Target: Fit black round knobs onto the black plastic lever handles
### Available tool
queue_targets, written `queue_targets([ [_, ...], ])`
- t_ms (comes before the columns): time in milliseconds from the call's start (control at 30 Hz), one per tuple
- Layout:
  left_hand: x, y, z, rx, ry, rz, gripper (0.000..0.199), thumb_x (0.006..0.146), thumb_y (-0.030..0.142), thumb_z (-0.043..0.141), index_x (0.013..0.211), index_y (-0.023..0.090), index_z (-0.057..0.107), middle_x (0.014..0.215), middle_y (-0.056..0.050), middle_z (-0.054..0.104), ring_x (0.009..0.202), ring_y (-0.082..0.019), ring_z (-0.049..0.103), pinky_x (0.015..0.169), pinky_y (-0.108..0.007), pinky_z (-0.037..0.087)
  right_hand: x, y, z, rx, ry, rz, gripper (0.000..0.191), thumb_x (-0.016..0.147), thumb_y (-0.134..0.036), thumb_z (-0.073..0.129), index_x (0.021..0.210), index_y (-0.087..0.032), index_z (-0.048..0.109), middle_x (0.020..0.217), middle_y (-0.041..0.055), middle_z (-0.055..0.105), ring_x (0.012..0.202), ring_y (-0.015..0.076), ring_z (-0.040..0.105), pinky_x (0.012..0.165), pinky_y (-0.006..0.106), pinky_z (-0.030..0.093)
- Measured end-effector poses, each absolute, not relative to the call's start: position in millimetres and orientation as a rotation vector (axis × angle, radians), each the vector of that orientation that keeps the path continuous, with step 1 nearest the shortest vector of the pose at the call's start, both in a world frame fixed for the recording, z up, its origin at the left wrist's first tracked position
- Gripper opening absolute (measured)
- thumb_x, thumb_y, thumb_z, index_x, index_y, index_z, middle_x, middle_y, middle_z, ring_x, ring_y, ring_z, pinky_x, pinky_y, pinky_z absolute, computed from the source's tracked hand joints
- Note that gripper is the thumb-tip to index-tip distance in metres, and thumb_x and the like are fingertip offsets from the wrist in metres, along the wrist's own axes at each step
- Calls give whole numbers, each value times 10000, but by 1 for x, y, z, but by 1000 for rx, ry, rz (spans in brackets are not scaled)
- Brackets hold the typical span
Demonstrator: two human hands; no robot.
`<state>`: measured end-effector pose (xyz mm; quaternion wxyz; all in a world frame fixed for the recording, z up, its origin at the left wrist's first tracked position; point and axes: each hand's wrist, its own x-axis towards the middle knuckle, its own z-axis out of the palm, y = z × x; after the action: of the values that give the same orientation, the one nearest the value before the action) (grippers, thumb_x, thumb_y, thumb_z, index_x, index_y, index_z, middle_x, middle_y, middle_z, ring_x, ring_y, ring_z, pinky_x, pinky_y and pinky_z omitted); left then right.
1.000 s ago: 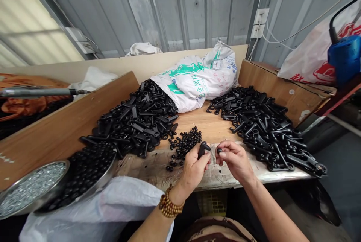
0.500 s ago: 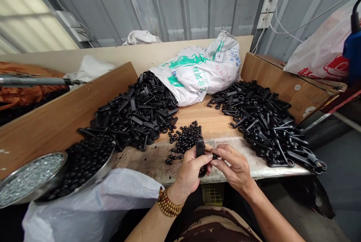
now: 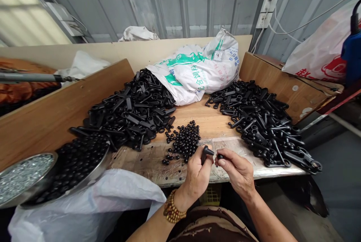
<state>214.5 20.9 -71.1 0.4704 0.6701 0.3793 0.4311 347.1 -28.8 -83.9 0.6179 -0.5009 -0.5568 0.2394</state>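
Note:
My left hand [image 3: 196, 178] is closed around a black plastic crank handle [image 3: 208, 152]; its tapered end points right, and the fingers cover the rest. Just to the right, my right hand [image 3: 239, 171] pinches a small black ball knob [image 3: 220, 156] between thumb and fingers. A small gap separates the knob from the handle's tip. Beyond my left hand lies a loose cluster of black ball knobs [image 3: 186, 138] on the worktable [image 3: 211, 116]. Heaps of black crank handles [image 3: 132, 110] lie at the left and more handles [image 3: 254, 114] at the right.
A printed white sack [image 3: 194, 72] lies at the back between the heaps. Metal bowls at the left hold black balls [image 3: 76, 166] and small silvery metal pieces [image 3: 24, 176]. Wooden boards [image 3: 56, 110] border the table, and white plastic sheeting [image 3: 93, 200] hangs at its front left.
The crank handle has turned in my left hand, from standing upright to its narrow end pointing right. My hands have drawn slightly apart. The view has shifted slightly.

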Motion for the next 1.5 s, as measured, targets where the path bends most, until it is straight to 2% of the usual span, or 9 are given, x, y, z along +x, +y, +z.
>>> queue_targets([
  [133, 212, 19, -68, 1808, 911, 1087, 141, 853, 154, 445, 944, 208, 538, 835, 14, 594, 770, -112, 554, 727, -197, 424, 340, -28, -81, -1101, -1245, 601, 178, 817, -236, 596, 975, -214, 673, 776, 26, 682, 643, 150, 628, 626, 266, 525],
  [267, 210, 17, -70, 1881, 895, 1057, 182, 848, 107, 408, 962, 201, 514, 861, 4, 593, 803, -116, 563, 762, -209, 424, 338, -28, -79, -1084, -1218, 642, 179, 804, -238, 614, 966, -228, 690, 864, 35, 694, 716, 161, 641, 695, 280, 534],
  [333, 210, 16, -72, 1922, 910, 1064, 196, 842, 92, 399, 966, 201, 505, 867, 0, 597, 809, -121, 570, 768, -218, 425, 337, -27, -81, -1069, -1194, 678, 171, 799, -232, 620, 953, -235, 695, 840, 28, 691, 702, 155, 635, 686, 274, 530],
  [600, 215, 14, -77, 2095, 968, 1109, 243, 814, 67, 382, 997, 189, 485, 823, -19, 615, 734, -143, 603, 686, -244, 464, 338, -29, -87, -968, -1126, 741, 156, 813, -201, 596, 928, -229, 697, 607, -14, 614, 539, 118, 568, 549, 245, 491],
  [800, 218, 14, -80, 2306, 967, 1175, 237, 804, 80, 384, 1004, 161, 481, 807, -58, 657, 740, -187, 642, 652, -272, 494, 341, -35, -83, -1063, -1303, 430, 237, 787, -131, 593, 977, -229, 694, 710, 11, 648, 601, 125, 585, 583, 246, 481],
  [1000, 222, 24, -75, 2421, 1053, 1077, 225, 769, 68, 369, 926, 146, 511, 663, -41, 647, 582, -183, 632, 550, -264, 486, 341, -23, -95, -995, -977, 860, 136, 797, -223, 597, 877, -198, 704, 558, -17, 574, 488, 106, 520, 486, 232, 434],
  [1233, 230, 45, -100, 2665, 986, 1088, 261, 848, 136, 334, 1032, 137, 520, 737, -69, 687, 633, -202, 668, 536, -262, 502, 353, -14, -97, -1023, -784, 1147, 176, 686, -302, 682, 782, -156, 701, 510, -26, 561, 414, 76, 479, 423, 194, 392],
  [1367, 240, 47, -121, 2748, 674, 1125, 416, 884, 259, 390, 1267, 97, 395, 1017, -133, 660, 885, -216, 657, 721, -280, 532, 391, -27, -94, -1092, -845, 1184, 230, 650, -339, 696, 758, -136, 684, 538, -20, 573, 435, 74, 498, 448, 190, 403],
  [1500, 240, 45, -136, 2612, 693, 1144, 615, 855, 408, 482, 1370, 139, 278, 1126, -119, 606, 1017, -231, 595, 870, -338, 491, 450, -68, -80, -1277, -811, 773, 230, 697, -349, 660, 801, -144, 673, 569, -11, 591, 489, 99, 531, 496, 217, 435],
])
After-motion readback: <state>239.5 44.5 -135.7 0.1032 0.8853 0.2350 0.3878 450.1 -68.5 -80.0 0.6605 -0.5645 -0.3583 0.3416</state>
